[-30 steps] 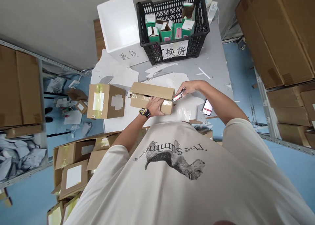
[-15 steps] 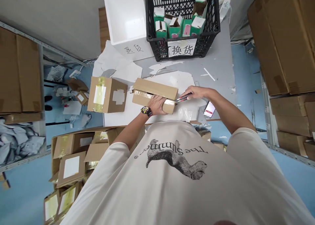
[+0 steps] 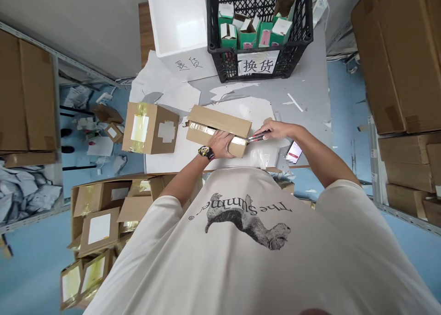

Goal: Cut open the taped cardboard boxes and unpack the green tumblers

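Observation:
A long cardboard box (image 3: 218, 124) lies on the table in front of me, with shiny clear tape along its near side and a gap under its top flap. My left hand (image 3: 221, 144), a watch on its wrist, grips that near side near the right end. In my right hand (image 3: 272, 129) is a box cutter (image 3: 259, 136), its tip at the right end of the box by the taped edge. How far the blade goes in cannot be made out. To the left stands another taped cardboard box (image 3: 166, 132) with a white label.
A white bin (image 3: 179, 25) and a black crate (image 3: 292, 53) of green-and-white cartons stand at the back. A phone (image 3: 294, 152) lies at the right near edge, beside clear plastic (image 3: 259, 157). Several boxes (image 3: 99, 232) fill a large carton at the lower left.
The camera view has shifted slightly. Both hands, the box and the box cutter hold nearly the same positions relative to each other.

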`<state>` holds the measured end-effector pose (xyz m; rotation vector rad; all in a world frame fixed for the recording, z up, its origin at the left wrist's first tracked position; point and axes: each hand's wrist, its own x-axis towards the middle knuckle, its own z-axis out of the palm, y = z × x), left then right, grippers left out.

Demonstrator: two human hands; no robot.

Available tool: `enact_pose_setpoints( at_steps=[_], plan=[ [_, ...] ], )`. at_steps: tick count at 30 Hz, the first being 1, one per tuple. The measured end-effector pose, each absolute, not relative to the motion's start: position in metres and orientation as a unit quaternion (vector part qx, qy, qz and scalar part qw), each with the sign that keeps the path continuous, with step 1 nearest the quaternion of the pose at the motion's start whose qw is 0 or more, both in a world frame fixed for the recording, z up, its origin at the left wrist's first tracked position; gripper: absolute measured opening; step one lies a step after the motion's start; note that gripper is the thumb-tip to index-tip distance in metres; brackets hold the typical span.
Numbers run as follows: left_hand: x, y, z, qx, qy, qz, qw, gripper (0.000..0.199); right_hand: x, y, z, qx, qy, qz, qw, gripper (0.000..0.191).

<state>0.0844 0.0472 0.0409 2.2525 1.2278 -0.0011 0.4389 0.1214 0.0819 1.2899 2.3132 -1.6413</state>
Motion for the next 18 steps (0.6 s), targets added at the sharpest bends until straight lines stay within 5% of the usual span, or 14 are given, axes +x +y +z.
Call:
enact_pose_setpoints(
  at_steps=[10, 18],
  plan=[
    [0.083, 0.052, 0.04, 0.843, 0.462, 0.006, 0.276, 0.112, 0.427, 0.128, 0.084, 0.424, 0.732, -0.531, 0.047, 0.046],
    [0.082, 0.052, 0.037, 0.845, 0.464, 0.009, 0.265, 0.12, 0.439, 0.066, 0.054, 0.45, 0.656, -0.602, -0.07, 0.054]
  ],
)
